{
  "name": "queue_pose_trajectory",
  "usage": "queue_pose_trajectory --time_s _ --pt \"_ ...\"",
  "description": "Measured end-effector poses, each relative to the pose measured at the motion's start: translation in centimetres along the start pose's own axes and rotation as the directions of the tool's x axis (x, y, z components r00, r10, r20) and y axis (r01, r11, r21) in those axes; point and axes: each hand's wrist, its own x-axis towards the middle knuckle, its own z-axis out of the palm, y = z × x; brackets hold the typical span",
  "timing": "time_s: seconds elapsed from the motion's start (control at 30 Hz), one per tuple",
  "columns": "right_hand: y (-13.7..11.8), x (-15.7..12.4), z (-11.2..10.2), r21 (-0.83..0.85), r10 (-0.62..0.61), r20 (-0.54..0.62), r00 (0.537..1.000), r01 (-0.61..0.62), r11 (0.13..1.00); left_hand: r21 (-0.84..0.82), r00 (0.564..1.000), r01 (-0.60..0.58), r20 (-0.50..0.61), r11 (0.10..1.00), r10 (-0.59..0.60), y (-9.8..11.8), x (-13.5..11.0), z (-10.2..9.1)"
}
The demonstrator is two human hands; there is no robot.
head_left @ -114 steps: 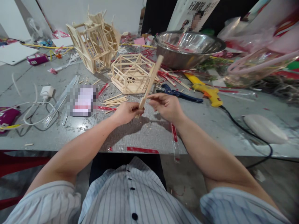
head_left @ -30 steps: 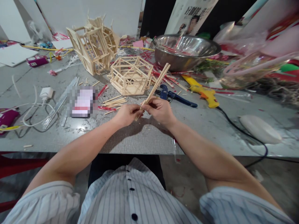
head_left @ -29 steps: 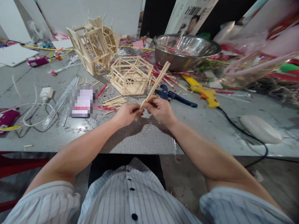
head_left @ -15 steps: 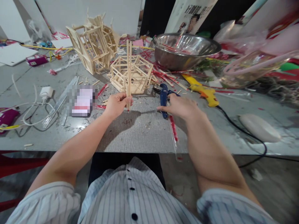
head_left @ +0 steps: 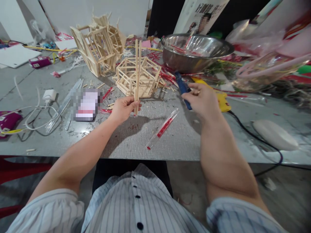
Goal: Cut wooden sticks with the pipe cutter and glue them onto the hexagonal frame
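Thin wooden sticks (head_left: pixel 137 71) stand nearly upright in my left hand (head_left: pixel 125 108), pinched near their lower ends between thumb and fingers. Just behind them, a low hexagonal frame of wooden sticks (head_left: pixel 153 74) sits on the table. Over to the right, my right hand (head_left: pixel 202 98) is closed around a blue pliers-like hand tool (head_left: pixel 182 87), tilted with its far end pointing up and left. The palm hides part of the tool. Between my hands lies a narrow clear plastic sleeve with red print (head_left: pixel 162 129).
A taller wooden stick structure (head_left: pixel 97 48) stands at the back left. Behind my right hand are a metal bowl (head_left: pixel 184 60) and a yellow glue gun (head_left: pixel 224 103) with a black cord. A phone (head_left: pixel 87 105), a white charger (head_left: pixel 49 95) and a white mouse-shaped object (head_left: pixel 274 134) also lie around.
My right hand has closed around the blue tool and lifted it up and to the right. The plastic sleeve has swung round and slid left. My left hand still holds the sticks.
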Motion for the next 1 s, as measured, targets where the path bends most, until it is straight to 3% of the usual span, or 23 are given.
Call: queue_pose_trajectory --time_s 0.03,0.1,0.17,0.3,0.47,0.57,0.7,0.87,1.0 --pt "-1.0 -0.3 0.1 0.112 0.051 -0.103 0.993 -0.039 0.993 -0.007 1.000 -0.001 -0.003 1.000 0.001 0.1 0.0 0.0" --pt "-3.2 -0.9 0.3 0.340 0.076 -0.258 0.963 0.017 0.940 -0.025 1.000 -0.002 -0.013 1.000 0.001 0.1 0.0 0.0" --pt "-5.0 -1.7 0.4 0.490 0.037 -0.291 0.956 0.116 0.864 -0.051 1.000 -0.010 -0.024 0.999 0.009 0.0 0.1 0.0" --pt "-6.5 -2.6 0.0 0.603 -0.022 -0.039 0.999 0.041 0.796 -0.122 0.999 -0.033 -0.028 0.992 0.030 -0.3 0.3 -0.2" --pt "-6.7 -2.6 -0.6 0.619 0.021 0.192 0.981 -0.137 0.773 -0.129 0.997 -0.071 -0.043 0.989 0.066 -0.4 0.4 -0.3" --pt "-6.8 -2.5 -1.0 0.661 0.039 0.252 0.967 -0.201 0.723 -0.137 0.995 -0.094 -0.048 0.986 0.088 -0.3 0.5 -0.4" --pt "-6.9 -2.7 -1.5 0.640 0.073 0.299 0.951 -0.257 0.724 -0.159 0.995 -0.094 -0.040 0.983 0.088 -0.2 0.4 -0.4" --pt "-6.7 -3.4 -1.4 0.682 -0.004 0.394 0.919 -0.289 0.672 -0.135 0.998 0.004 0.067 0.991 0.005 0.1 0.0 -0.4" --pt "-6.4 -3.3 -0.8 0.626 -0.023 0.435 0.900 -0.284 0.727 -0.123 0.994 0.018 0.112 0.992 -0.004 0.3 -0.2 -0.4"
